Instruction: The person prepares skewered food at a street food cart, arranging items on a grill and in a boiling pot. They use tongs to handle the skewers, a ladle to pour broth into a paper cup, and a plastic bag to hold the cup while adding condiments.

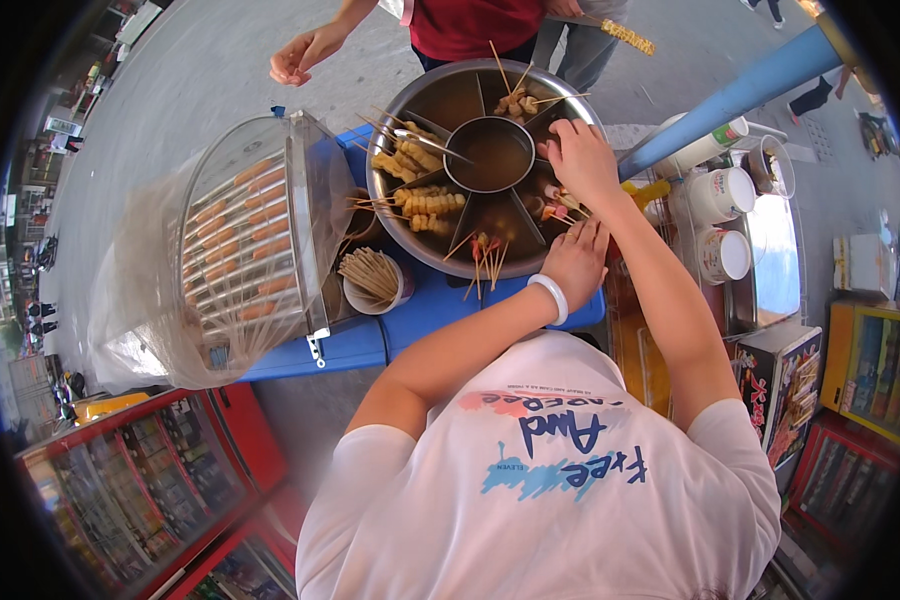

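A round metal pot [379,196] with divided compartments holds broth and skewered food. My right hand [586,156] is over its right-hand compartments, fingers bent down toward the broth; whatever its fingertips touch is hidden. Lower down, my left hand [576,257], with a white bangle [553,298] at the wrist, lies at the right rim. Its fingers are beside the sticks of pink and white skewers [557,208], and I cannot tell whether it grips any. More skewers [487,251] lean at the near rim. A ladle [427,142] rests in the round middle well [489,155].
Left of the pot stand a sausage roller case [259,232] and a cup of wooden sticks [371,277] on a blue table [427,300]. A blue pole [735,97] slants at right beside white tubs [722,195]. Across the pot, a person's hand [304,54] hovers; another holds a skewer [628,36].
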Demonstrator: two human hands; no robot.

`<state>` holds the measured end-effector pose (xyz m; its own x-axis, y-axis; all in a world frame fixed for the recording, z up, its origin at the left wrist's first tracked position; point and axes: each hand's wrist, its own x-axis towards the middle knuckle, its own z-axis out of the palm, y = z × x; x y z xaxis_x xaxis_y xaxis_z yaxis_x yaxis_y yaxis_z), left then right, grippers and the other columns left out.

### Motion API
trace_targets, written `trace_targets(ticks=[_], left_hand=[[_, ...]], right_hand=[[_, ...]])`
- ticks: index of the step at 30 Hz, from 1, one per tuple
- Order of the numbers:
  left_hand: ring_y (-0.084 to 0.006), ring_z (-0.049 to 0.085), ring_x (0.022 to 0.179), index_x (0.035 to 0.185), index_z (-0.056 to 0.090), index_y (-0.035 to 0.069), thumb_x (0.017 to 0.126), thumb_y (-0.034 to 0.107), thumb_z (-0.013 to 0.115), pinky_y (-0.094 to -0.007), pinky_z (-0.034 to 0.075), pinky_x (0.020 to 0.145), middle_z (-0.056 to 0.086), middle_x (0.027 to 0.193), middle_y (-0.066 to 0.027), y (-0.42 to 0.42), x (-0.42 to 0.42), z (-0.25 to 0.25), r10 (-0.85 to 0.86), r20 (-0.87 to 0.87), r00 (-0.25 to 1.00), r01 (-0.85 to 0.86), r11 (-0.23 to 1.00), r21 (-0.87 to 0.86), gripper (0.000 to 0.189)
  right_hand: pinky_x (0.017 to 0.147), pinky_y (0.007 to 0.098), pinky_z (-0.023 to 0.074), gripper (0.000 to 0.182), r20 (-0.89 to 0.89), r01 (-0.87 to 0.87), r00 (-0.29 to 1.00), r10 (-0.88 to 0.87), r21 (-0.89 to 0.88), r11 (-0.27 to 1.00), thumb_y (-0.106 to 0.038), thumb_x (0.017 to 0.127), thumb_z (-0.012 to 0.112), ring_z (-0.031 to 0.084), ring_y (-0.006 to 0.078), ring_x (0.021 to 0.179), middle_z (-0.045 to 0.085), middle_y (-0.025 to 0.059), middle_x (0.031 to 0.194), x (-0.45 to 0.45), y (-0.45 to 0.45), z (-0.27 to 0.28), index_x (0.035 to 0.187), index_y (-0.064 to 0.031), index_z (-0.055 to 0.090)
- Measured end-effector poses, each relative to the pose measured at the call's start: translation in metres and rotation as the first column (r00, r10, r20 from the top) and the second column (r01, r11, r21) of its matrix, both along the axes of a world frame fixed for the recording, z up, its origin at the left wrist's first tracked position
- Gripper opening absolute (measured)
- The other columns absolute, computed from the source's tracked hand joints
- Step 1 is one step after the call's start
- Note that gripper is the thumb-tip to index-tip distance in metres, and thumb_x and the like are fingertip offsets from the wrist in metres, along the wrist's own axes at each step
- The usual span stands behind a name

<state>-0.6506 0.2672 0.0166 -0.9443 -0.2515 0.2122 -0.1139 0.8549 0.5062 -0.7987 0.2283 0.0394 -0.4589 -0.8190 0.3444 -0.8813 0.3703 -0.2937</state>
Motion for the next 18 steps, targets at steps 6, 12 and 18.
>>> trace_targets(ticks=[6, 12, 18], left_hand=[[-0.0379, 0.05, 0.118, 0.121, 0.056, 0.001, 0.08, 0.02, 0.069, -0.0446, 0.044, 0.097, 0.051, 0.127, -0.0206, -0.004, 0.045, 0.021, -0.296, 0.102, 0.95, 0.261, 0.93, 0.26, 0.047], [-0.041, 0.058, 0.103, 0.117, 0.059, 0.0, 0.083, 0.013, 0.066, -0.0439, 0.048, 0.091, 0.058, 0.117, -0.0239, -0.023, 0.08, 0.038, -0.283, 0.002, 0.959, 0.26, 0.882, 0.392, 0.038], [-0.0363, 0.059, 0.1, 0.125, 0.056, 0.005, 0.085, 0.015, 0.064, -0.0421, 0.049, 0.086, 0.061, 0.11, -0.0188, -0.045, 0.118, 0.057, -0.152, 0.093, 0.984, 0.091, 0.878, 0.47, 0.042]], right_hand=[[0.09, 0.0421, 0.048, 0.039, 0.215, -0.278, 0.936, 0.278, -0.032, 0.96, -0.022, 0.086, 0.062, 0.058, 0.0343, 0.103, 0.061, 0.0161, 0.104, 0.054, -0.072, -0.007, 0.12, -0.0048, 0.055], [0.076, 0.0455, 0.0534, 0.052, 0.518, -0.302, 0.837, 0.178, 0.165, 0.939, -0.028, 0.086, 0.063, 0.065, 0.0395, 0.088, 0.066, 0.0213, 0.096, 0.106, -0.125, -0.024, 0.129, -0.0037, 0.048], [0.063, 0.0464, 0.0535, 0.022, 0.347, -0.234, 0.92, 0.185, 0.107, 0.966, -0.024, 0.088, 0.059, 0.067, 0.0364, 0.073, 0.068, 0.0185, 0.08, 0.114, -0.085, -0.017, 0.098, -0.0048, 0.059]])
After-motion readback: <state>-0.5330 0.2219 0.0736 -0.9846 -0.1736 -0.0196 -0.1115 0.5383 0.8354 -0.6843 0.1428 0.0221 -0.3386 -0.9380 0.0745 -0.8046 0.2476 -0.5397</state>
